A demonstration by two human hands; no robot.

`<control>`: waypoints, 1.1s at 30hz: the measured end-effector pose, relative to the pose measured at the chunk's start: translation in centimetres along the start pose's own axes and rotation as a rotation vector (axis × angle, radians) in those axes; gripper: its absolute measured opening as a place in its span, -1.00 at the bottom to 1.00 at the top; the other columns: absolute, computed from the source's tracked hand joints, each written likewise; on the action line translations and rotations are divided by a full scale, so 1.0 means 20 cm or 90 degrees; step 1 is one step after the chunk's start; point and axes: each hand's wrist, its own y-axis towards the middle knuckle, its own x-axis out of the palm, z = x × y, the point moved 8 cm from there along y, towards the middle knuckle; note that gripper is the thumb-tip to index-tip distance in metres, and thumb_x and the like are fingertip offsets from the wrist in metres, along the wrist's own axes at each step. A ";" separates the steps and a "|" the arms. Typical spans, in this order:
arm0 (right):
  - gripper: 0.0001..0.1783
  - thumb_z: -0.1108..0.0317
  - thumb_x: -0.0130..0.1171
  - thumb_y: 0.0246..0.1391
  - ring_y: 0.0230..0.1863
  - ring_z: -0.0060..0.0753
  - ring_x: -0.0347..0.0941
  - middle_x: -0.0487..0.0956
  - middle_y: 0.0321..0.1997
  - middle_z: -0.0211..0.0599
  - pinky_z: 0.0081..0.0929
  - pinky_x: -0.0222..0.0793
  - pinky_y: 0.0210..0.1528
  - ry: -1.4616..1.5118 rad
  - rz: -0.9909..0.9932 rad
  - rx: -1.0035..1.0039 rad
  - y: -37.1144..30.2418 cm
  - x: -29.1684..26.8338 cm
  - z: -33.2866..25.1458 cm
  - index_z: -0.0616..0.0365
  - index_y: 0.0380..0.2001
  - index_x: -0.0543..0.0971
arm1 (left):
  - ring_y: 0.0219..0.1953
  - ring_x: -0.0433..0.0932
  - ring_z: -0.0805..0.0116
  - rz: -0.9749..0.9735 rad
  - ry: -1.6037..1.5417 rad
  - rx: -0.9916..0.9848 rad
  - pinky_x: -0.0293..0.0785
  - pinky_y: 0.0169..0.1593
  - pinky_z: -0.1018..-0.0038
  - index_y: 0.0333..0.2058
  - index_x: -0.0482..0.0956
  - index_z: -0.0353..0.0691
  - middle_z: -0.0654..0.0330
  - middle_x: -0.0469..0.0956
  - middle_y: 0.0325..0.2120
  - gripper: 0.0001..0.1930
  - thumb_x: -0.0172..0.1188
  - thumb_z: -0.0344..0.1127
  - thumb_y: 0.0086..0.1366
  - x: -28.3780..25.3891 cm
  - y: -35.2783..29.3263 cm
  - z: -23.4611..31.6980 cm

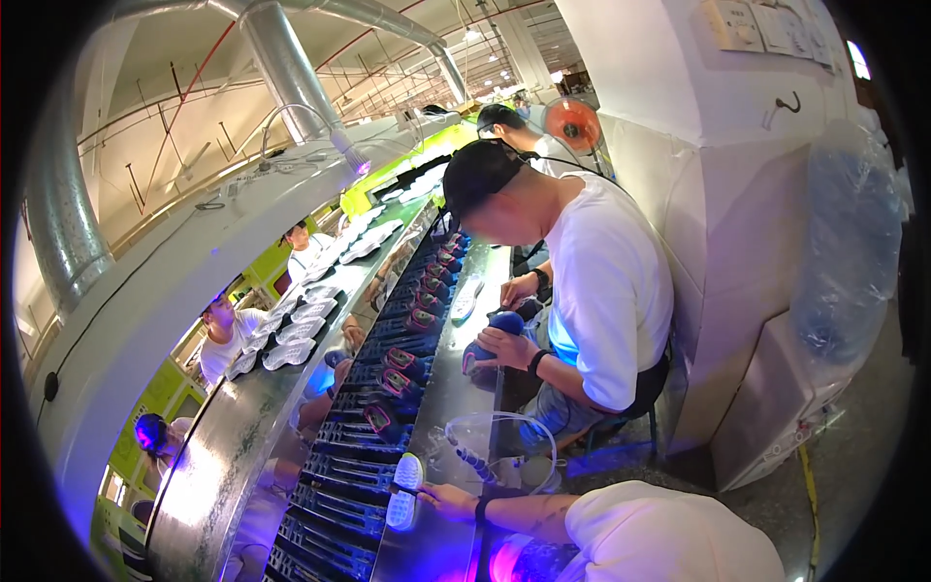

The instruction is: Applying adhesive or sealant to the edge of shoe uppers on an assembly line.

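Note:
My right hand [448, 501], with a dark band at its wrist, reaches in from the lower right. Its fingers are closed on a brush [404, 491] with a short, dark handle. The brush lies across the middle of a white shoe sole [409, 471], which rests on the metal ledge [424, 427] beside the conveyor. What the brush tip touches is too small to make out. My left hand does not show. A clear hose [504, 417] loops over the ledge close to my right hand.
A dark slatted conveyor [339, 485] carries several dark shoe uppers [398, 383] with pink edges. A co-worker [611, 281] sits beyond, holding a blue shoe [499, 325]. Several pale soles [296, 330] lie on the far belt [199, 475]; people sit behind it. A white pillar [659, 184] stands right.

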 end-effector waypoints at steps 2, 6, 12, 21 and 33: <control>-0.56 0.10 -0.14 0.50 0.01 0.35 0.55 0.64 -0.08 0.24 0.11 0.42 0.06 0.002 -0.009 -0.004 -0.01 0.01 -0.03 0.10 0.24 0.42 | -0.42 0.55 0.19 0.082 0.286 0.253 0.53 -0.42 0.32 -0.21 0.48 -0.29 0.00 0.54 -0.42 -0.71 0.05 -0.73 0.11 -0.02 -0.05 0.10; -0.56 0.10 -0.13 0.49 -0.01 0.35 0.56 0.64 -0.09 0.23 0.09 0.42 0.04 0.003 -0.011 0.011 -0.01 -0.02 -0.01 0.09 0.25 0.41 | -0.41 0.52 0.23 0.109 0.278 0.247 0.50 -0.44 0.34 -0.23 0.46 -0.28 0.07 0.50 -0.41 -0.72 0.05 -0.73 0.10 0.11 -0.09 0.17; -0.54 0.08 -0.12 0.49 0.01 0.34 0.56 0.64 -0.08 0.24 0.07 0.42 0.05 0.008 -0.014 0.024 -0.02 -0.03 -0.02 0.13 0.24 0.42 | -0.46 0.47 0.26 0.236 -0.030 0.054 0.43 -0.51 0.39 -0.27 0.45 -0.12 0.14 0.44 -0.45 -0.81 0.01 -0.56 0.19 0.10 -0.14 0.14; -0.52 0.06 -0.12 0.50 0.05 0.33 0.54 0.63 -0.04 0.24 0.05 0.42 0.09 -0.019 -0.031 0.049 -0.03 -0.06 -0.04 0.18 0.22 0.43 | -0.55 0.42 0.29 0.131 -0.067 -0.017 0.28 -0.57 0.38 -0.37 0.46 -0.02 0.21 0.41 -0.52 -0.90 -0.02 -0.40 0.23 -0.01 -0.03 -0.02; -0.54 0.06 -0.14 0.50 0.03 0.33 0.55 0.63 -0.05 0.24 0.06 0.43 0.08 -0.025 -0.019 0.038 -0.01 -0.05 -0.01 0.15 0.22 0.43 | -0.57 0.43 0.24 0.126 -0.131 -0.036 0.37 -0.44 0.22 -0.46 0.46 -0.07 0.17 0.44 -0.58 -0.79 -0.03 -0.18 0.33 -0.13 0.04 -0.15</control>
